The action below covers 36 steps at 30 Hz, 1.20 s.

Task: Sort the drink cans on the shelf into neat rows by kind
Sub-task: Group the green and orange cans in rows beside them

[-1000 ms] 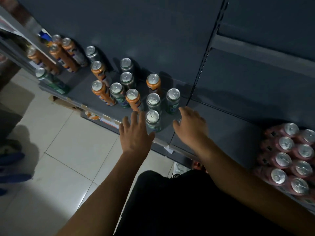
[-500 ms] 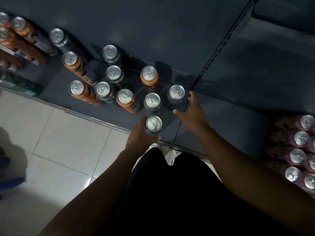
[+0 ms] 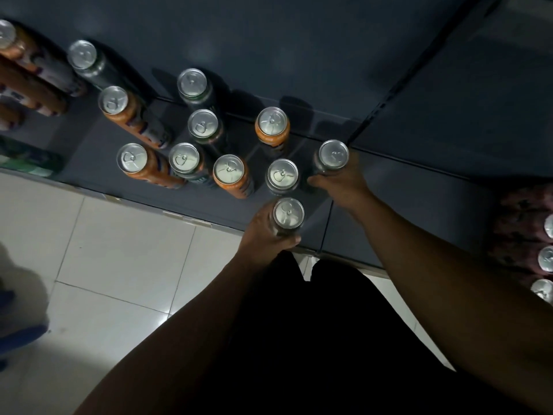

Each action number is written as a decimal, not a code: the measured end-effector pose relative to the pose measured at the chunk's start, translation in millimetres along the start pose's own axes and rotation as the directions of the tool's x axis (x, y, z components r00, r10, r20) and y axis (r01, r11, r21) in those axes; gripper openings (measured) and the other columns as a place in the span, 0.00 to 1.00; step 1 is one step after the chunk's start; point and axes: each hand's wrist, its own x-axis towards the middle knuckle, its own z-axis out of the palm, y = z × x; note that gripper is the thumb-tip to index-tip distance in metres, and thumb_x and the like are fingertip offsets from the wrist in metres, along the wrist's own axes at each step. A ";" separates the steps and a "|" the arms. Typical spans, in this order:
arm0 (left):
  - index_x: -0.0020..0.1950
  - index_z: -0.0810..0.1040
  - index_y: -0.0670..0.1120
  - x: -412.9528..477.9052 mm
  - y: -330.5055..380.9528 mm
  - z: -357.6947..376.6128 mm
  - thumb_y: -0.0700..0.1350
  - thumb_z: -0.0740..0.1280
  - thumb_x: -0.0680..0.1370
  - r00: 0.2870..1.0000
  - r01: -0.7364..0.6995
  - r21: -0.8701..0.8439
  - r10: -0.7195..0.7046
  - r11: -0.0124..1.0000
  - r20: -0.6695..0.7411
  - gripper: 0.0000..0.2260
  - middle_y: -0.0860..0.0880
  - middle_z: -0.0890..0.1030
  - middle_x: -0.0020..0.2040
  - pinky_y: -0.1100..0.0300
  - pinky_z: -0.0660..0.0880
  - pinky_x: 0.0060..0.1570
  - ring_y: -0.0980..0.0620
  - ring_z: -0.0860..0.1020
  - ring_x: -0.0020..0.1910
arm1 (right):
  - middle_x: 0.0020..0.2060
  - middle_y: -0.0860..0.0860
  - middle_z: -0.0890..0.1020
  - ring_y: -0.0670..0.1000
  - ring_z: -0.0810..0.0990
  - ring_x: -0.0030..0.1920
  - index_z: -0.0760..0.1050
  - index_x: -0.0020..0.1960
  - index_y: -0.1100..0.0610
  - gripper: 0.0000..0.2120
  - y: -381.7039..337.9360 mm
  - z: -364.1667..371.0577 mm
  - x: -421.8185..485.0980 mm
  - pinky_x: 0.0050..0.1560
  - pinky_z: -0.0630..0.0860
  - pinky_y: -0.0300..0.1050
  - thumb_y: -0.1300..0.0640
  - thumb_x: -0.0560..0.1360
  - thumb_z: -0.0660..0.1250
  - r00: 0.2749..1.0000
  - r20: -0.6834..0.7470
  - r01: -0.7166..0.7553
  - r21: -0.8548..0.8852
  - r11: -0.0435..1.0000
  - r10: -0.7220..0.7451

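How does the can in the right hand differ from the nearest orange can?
The right-hand can has a dark body; the orange can has an orange one. The right hand grips the right-hand can; the orange can stands free, untouched. Both stand upright with silver, unopened tops.

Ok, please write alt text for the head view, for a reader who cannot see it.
A person's left hand grips a dark aluminium drink can at the front of a dark grey metal shelf; the right hand grips a second dark can. Orange and dark cans stand mixed beside them.
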 end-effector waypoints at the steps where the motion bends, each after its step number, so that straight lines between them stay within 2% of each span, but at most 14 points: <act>1: 0.66 0.74 0.55 -2.3 0.5 -2.9 0.43 0.83 0.66 1.000 0.026 -0.027 -0.026 0.999 0.007 0.32 0.58 0.82 0.57 0.69 0.72 0.54 0.65 0.79 0.57 | 0.51 0.51 0.85 0.49 0.85 0.50 0.73 0.64 0.56 0.42 -2.0 -2.8 -6.3 0.55 0.83 0.52 0.49 0.54 0.83 0.999 -0.026 -0.026 0.023 0.999 0.026; 4: 0.63 0.75 0.54 -9.2 4.7 -13.5 0.46 0.84 0.63 0.997 0.072 -0.097 -0.071 0.993 0.014 0.32 0.55 0.84 0.54 0.60 0.78 0.54 0.59 0.83 0.51 | 0.47 0.51 0.86 0.48 0.85 0.45 0.77 0.58 0.58 0.34 -11.6 -18.9 -33.9 0.46 0.83 0.46 0.48 0.56 0.82 0.992 -0.102 -0.070 0.077 0.995 0.077; 6: 0.61 0.75 0.55 -15.6 14.1 -19.5 0.49 0.84 0.62 0.998 0.058 -0.135 -0.056 0.989 0.020 0.31 0.53 0.85 0.53 0.52 0.81 0.53 0.55 0.84 0.50 | 0.41 0.49 0.86 0.47 0.84 0.41 0.80 0.49 0.56 0.19 -16.5 -33.2 -53.1 0.42 0.80 0.44 0.51 0.63 0.81 0.987 -0.130 -0.073 0.155 0.985 0.093; 8: 0.58 0.75 0.55 -22.1 29.0 -23.5 0.50 0.83 0.63 0.999 0.036 -0.168 -0.033 0.985 0.021 0.28 0.51 0.85 0.51 0.51 0.82 0.51 0.52 0.84 0.50 | 0.38 0.48 0.85 0.48 0.83 0.39 0.80 0.46 0.51 0.12 -21.5 -45.3 -73.1 0.43 0.80 0.44 0.49 0.69 0.79 0.976 -0.153 -0.113 0.255 0.960 0.155; 9: 0.57 0.76 0.53 -25.4 37.3 -24.9 0.47 0.82 0.66 0.999 0.025 -0.194 -0.020 0.981 0.027 0.24 0.51 0.85 0.48 0.54 0.82 0.47 0.53 0.85 0.47 | 0.40 0.49 0.85 0.49 0.84 0.40 0.80 0.47 0.51 0.13 -24.1 -49.8 -83.7 0.43 0.80 0.45 0.46 0.68 0.78 0.971 -0.140 -0.146 0.297 0.944 0.194; 11: 0.54 0.77 0.50 -30.1 55.0 -26.9 0.39 0.79 0.71 0.998 0.001 -0.254 0.016 0.967 0.063 0.17 0.52 0.85 0.41 0.60 0.81 0.41 0.56 0.83 0.40 | 0.41 0.52 0.86 0.53 0.86 0.41 0.82 0.53 0.52 0.25 -27.5 -57.4 -101.3 0.43 0.82 0.48 0.39 0.62 0.78 0.967 -0.101 -0.181 0.374 0.910 0.234; 12: 0.54 0.78 0.49 -32.5 66.0 -27.4 0.39 0.79 0.72 0.996 -0.006 -0.275 0.030 0.961 0.082 0.16 0.52 0.85 0.40 0.61 0.81 0.41 0.55 0.83 0.40 | 0.40 0.52 0.86 0.53 0.86 0.40 0.81 0.55 0.53 0.28 -28.7 -60.8 -109.7 0.43 0.83 0.50 0.38 0.61 0.78 0.966 -0.084 -0.190 0.413 0.891 0.245; 17: 0.53 0.79 0.52 -33.6 107.8 -19.5 0.40 0.76 0.75 0.983 -0.032 -0.321 0.088 0.947 0.162 0.12 0.55 0.86 0.42 0.58 0.81 0.45 0.56 0.85 0.42 | 0.40 0.55 0.84 0.54 0.84 0.38 0.79 0.55 0.57 0.13 -33.4 -74.0 -145.3 0.43 0.83 0.53 0.51 0.76 0.74 0.978 -0.061 -0.130 0.560 0.818 0.197; 22: 0.55 0.79 0.50 -38.3 139.3 -1.6 0.42 0.78 0.71 0.952 -0.019 -0.347 0.123 0.938 0.282 0.16 0.51 0.87 0.46 0.51 0.80 0.50 0.52 0.86 0.45 | 0.42 0.56 0.86 0.57 0.85 0.41 0.79 0.57 0.57 0.20 -33.7 -88.8 -166.5 0.47 0.84 0.58 0.49 0.69 0.78 0.976 -0.173 -0.020 0.547 0.837 0.136; 25: 0.56 0.80 0.50 -43.7 149.1 16.5 0.46 0.81 0.70 0.960 -0.076 -0.306 0.152 0.949 0.233 0.18 0.48 0.87 0.49 0.46 0.82 0.52 0.48 0.86 0.48 | 0.42 0.56 0.84 0.54 0.84 0.38 0.76 0.62 0.60 0.31 -32.1 -98.4 -176.4 0.40 0.82 0.53 0.46 0.65 0.78 0.960 -0.247 0.044 0.595 0.803 0.131; 28: 0.53 0.79 0.54 -48.5 154.5 40.1 0.48 0.80 0.71 0.971 -0.142 -0.253 0.184 0.957 0.152 0.15 0.51 0.86 0.46 0.50 0.82 0.47 0.50 0.86 0.46 | 0.44 0.55 0.84 0.52 0.84 0.40 0.75 0.61 0.57 0.27 -27.0 -113.1 -184.8 0.41 0.81 0.51 0.48 0.66 0.77 0.940 -0.312 0.090 0.617 0.782 0.138; 31: 0.55 0.78 0.51 -50.2 162.8 64.0 0.46 0.79 0.73 0.970 -0.179 -0.212 0.208 0.961 0.126 0.15 0.52 0.85 0.44 0.63 0.79 0.37 0.59 0.84 0.39 | 0.46 0.54 0.83 0.51 0.84 0.41 0.73 0.57 0.54 0.17 -19.0 -131.1 -191.8 0.42 0.82 0.51 0.53 0.73 0.77 0.923 -0.357 0.117 0.619 0.777 0.146; 33: 0.56 0.78 0.50 -48.7 169.0 80.9 0.46 0.79 0.73 0.966 -0.196 -0.185 0.222 0.963 0.130 0.16 0.51 0.84 0.45 0.63 0.77 0.36 0.59 0.83 0.39 | 0.47 0.54 0.82 0.50 0.84 0.41 0.73 0.57 0.54 0.16 -12.1 -144.1 -193.2 0.41 0.83 0.49 0.54 0.75 0.75 0.914 -0.376 0.130 0.624 0.771 0.150; 36: 0.59 0.76 0.47 -44.7 181.6 108.6 0.45 0.79 0.73 0.962 -0.205 -0.156 0.228 0.966 0.147 0.18 0.48 0.84 0.48 0.63 0.78 0.36 0.58 0.83 0.39 | 0.49 0.55 0.83 0.52 0.85 0.44 0.73 0.59 0.54 0.18 0.8 -166.4 -187.1 0.45 0.84 0.53 0.53 0.74 0.76 0.906 -0.395 0.144 0.628 0.765 0.153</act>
